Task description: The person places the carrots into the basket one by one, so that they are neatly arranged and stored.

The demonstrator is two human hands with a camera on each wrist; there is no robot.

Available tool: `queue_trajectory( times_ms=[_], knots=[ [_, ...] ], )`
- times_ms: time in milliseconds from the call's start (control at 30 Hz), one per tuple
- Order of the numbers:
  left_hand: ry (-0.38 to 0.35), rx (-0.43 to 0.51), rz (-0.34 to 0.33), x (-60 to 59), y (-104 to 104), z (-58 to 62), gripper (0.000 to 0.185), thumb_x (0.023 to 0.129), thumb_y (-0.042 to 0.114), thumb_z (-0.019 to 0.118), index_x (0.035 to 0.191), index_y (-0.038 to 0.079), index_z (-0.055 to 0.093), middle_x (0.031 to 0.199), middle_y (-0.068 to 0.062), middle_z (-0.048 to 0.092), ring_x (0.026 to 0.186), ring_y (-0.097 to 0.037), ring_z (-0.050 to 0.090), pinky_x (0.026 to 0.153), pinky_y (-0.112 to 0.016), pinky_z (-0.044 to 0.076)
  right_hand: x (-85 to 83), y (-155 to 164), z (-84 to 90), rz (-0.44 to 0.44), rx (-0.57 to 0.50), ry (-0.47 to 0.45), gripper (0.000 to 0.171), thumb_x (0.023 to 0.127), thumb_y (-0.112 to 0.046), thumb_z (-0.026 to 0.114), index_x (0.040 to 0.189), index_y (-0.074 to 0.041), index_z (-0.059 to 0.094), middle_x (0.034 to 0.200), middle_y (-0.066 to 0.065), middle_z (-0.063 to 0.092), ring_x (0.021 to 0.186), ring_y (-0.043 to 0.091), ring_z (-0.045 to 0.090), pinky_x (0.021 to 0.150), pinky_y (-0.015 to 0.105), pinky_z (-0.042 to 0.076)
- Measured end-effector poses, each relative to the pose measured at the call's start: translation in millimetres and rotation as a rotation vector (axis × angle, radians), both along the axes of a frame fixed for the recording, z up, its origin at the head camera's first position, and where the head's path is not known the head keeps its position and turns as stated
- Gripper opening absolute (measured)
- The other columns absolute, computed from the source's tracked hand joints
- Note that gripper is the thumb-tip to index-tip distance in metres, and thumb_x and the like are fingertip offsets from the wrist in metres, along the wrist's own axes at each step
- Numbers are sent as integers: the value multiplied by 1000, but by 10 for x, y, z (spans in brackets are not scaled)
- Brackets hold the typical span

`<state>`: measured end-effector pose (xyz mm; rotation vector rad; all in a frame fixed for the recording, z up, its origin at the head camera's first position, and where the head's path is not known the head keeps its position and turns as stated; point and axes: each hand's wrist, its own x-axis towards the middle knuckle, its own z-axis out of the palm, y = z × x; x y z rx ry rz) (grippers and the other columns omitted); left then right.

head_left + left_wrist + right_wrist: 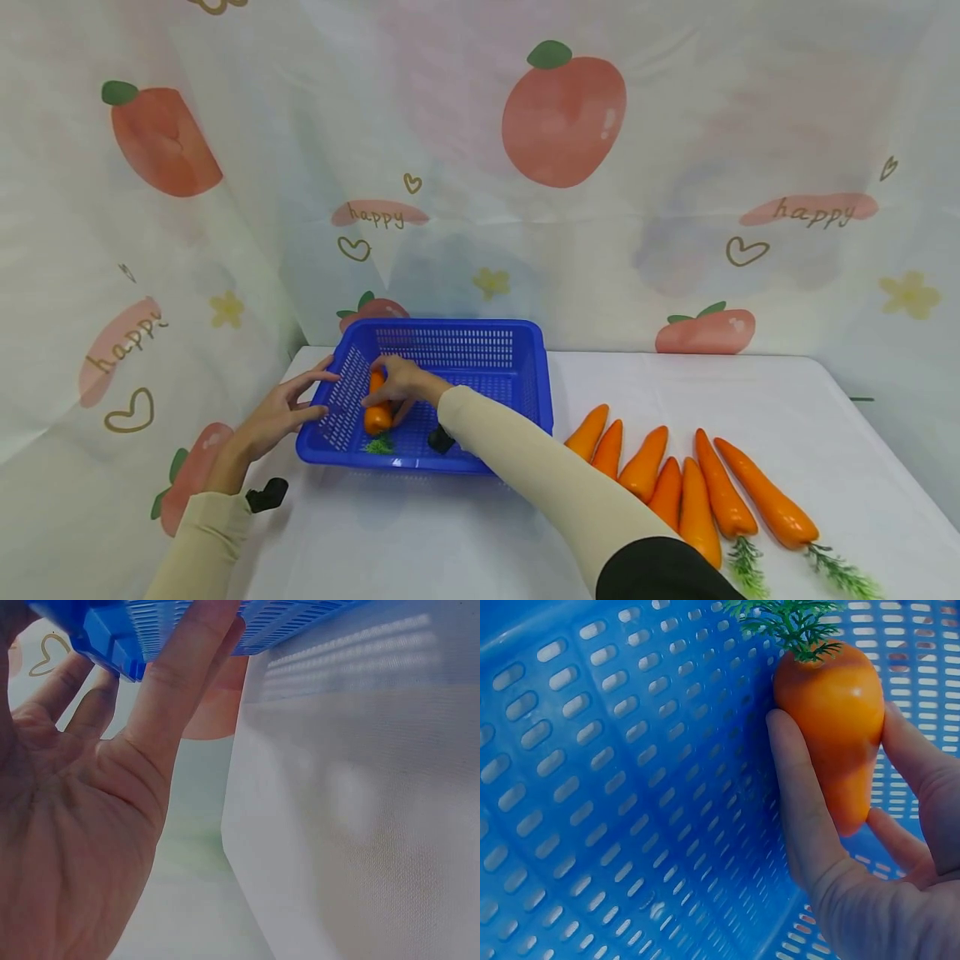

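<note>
The right hand (401,385) is down inside the blue basket (457,343), fingers and thumb wrapped around one carrot (377,410). In the right wrist view that carrot (840,720) sits right against the basket's perforated floor, leafy green top pointing away from the palm, so it looks like the set-down step: carrot lowered into the basket, grip not let go yet.

The left hand (281,412) is out to the left of that, fingers straight and spread, holding nothing, just pressing on the basket's outer wall. The left wrist view shows the fingertips (214,622) touching the blue rim from outside, basically steadying it.

Next move, as a guess: the right hand only has to loosen its fingers and lift clear without dragging the carrot back up, then swing over to its right, where the rest are waiting.

Count:
- one basket
- one carrot in it, in the right hand's grip
- seven more carrots (678,492) lying in a row on the white table (420,542), well off to the right of the right hand and its sleeve, a couple with green tops showing at the near end
</note>
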<state>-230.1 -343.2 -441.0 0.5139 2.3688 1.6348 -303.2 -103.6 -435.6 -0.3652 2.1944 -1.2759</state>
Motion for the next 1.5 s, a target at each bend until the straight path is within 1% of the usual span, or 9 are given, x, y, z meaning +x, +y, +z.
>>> queue_trajectory(
  times_ms=[400,533,767,933,1133,1233,1300,1433,1500],
  knots=[
    [-7,-19,12,-17,-24,-29,53,100,11,64,149,5,46,173,-7,8,131,-60,47,85,-47,61,49,0,35,1,25,14,68,90,-17,81,149,-8,48,117,16,58,91,32,69,70,48,63],
    [-5,-10,10,-19,-25,-34,54,99,11,64,149,4,46,173,-8,8,133,-62,45,84,-48,61,48,3,40,6,29,10,69,91,-19,80,150,-7,46,117,16,56,93,32,67,72,48,63],
    [4,-9,4,-26,-12,-29,53,99,11,64,149,3,46,173,-9,8,134,-65,39,85,-53,60,27,41,62,49,38,-13,70,92,-20,79,152,-8,44,119,17,57,91,35,70,75,50,63],
    [7,-8,9,-19,-3,-25,52,100,10,63,148,3,46,173,-8,8,136,-65,36,86,-54,60,20,123,137,132,56,-20,74,94,-21,77,156,-12,39,132,19,55,103,42,68,78,52,62],
    [10,-9,20,0,6,-33,52,100,11,63,149,4,46,173,-9,8,138,-65,33,87,-56,59,0,322,308,278,81,15,80,95,-23,75,161,-15,30,157,21,37,111,44,66,82,53,61],
    [-4,2,21,8,17,-34,53,100,12,64,149,3,45,173,-9,7,139,-65,31,88,-58,58,-18,446,411,330,74,45,83,94,-23,77,162,-18,29,156,26,38,109,44,67,82,52,61],
    [-10,7,23,10,21,-35,53,100,12,64,149,3,45,173,-9,7,139,-64,32,88,-58,58,-19,545,488,356,60,70,84,93,-23,78,162,-20,29,153,29,41,113,43,66,82,53,61],
    [-2,10,24,13,22,-25,52,100,10,62,148,2,45,173,-9,7,140,-64,31,89,-59,58,6,770,623,411,49,183,83,93,-26,78,161,-22,31,152,28,44,129,40,56,80,51,62],
    [5,11,25,16,22,-18,50,101,9,62,148,2,46,173,-9,8,141,-63,29,89,-59,57,37,893,683,426,49,241,81,93,-29,78,160,-23,33,151,25,46,126,36,58,78,45,63]
  ],
)
